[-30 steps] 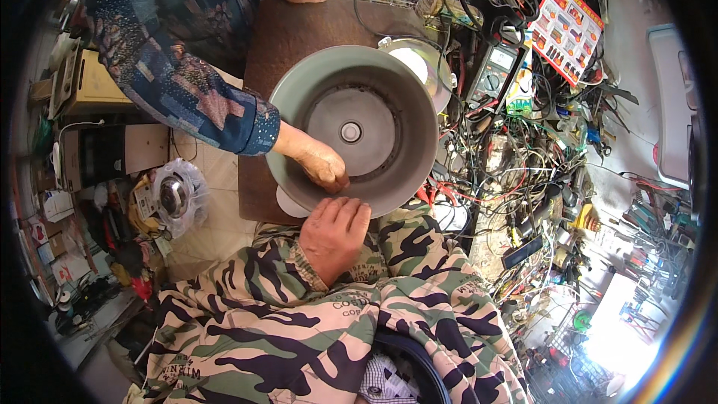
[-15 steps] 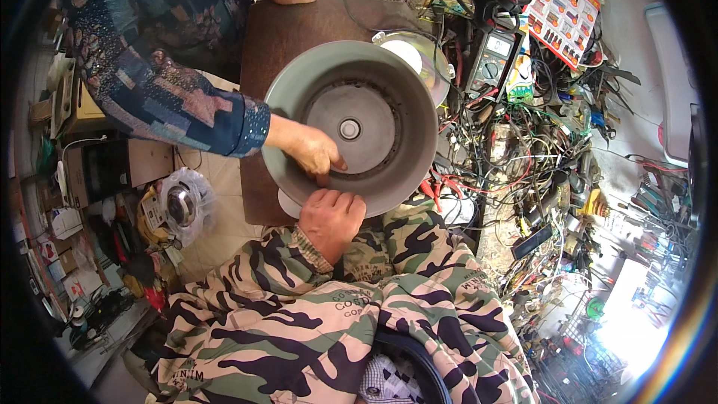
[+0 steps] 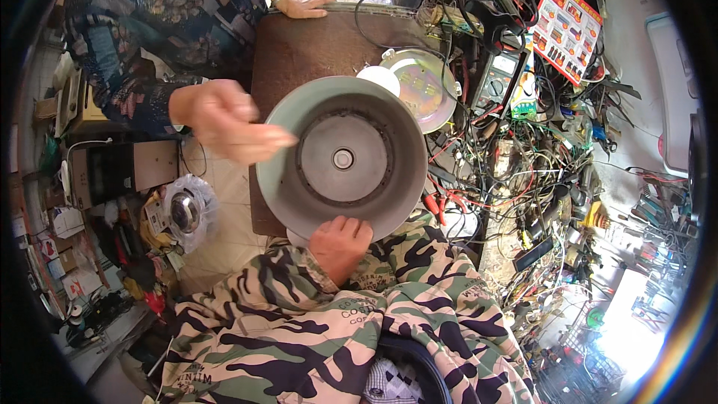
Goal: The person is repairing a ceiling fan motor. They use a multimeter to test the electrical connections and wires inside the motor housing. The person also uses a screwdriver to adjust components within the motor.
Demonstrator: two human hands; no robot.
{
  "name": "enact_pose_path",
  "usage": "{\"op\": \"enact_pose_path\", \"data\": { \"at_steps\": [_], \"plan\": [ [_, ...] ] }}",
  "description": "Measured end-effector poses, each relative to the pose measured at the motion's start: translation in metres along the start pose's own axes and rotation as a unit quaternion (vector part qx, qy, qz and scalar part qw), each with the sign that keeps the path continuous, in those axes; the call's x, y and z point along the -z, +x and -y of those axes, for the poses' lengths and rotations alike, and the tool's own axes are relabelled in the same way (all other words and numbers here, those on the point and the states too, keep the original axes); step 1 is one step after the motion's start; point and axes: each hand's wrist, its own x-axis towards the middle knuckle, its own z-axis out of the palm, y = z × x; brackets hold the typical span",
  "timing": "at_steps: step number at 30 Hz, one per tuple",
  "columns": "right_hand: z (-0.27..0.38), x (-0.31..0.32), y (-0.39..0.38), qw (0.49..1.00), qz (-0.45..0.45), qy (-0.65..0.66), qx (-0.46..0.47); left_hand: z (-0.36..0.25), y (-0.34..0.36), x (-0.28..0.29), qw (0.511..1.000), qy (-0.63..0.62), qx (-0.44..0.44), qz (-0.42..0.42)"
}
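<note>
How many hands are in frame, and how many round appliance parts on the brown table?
Hands: 3 (wearer's hand on the grey round base; another person's hand at its left rim; that person's other hand at the table's far edge)
Round parts: 2 (grey round base, shiny metal disc)
Total: 5

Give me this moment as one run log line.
left hand: on near rim of round grey housing, grip unclear | right hand: out of view | co-worker's hand: at its left rim
</note>
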Motion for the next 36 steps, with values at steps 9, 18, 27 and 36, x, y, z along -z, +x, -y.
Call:
{"op": "enact_pose_path", "data": {
  "at_steps": [9,18,27,36],
  "plan": [
    [-0.004,-0.006,0.001,1.000,0.005,0.000,-0.007,0.001,-0.002,0.004,1.000,-0.020,-0.008,-0.008],
    [-0.004,-0.016,0.007,1.000,0.008,-0.002,-0.006,0.009,0.005,0.013,0.999,-0.028,-0.026,0.034],
    [-0.005,-0.019,0.010,1.000,0.015,-0.006,-0.014,0.002,0.017,0.002,0.999,-0.033,-0.015,0.012],
    [-0.005,-0.025,0.020,1.000,0.022,-0.013,-0.019,-0.005,0.007,0.017,1.000,0.006,0.011,-0.014]
  ]
}}
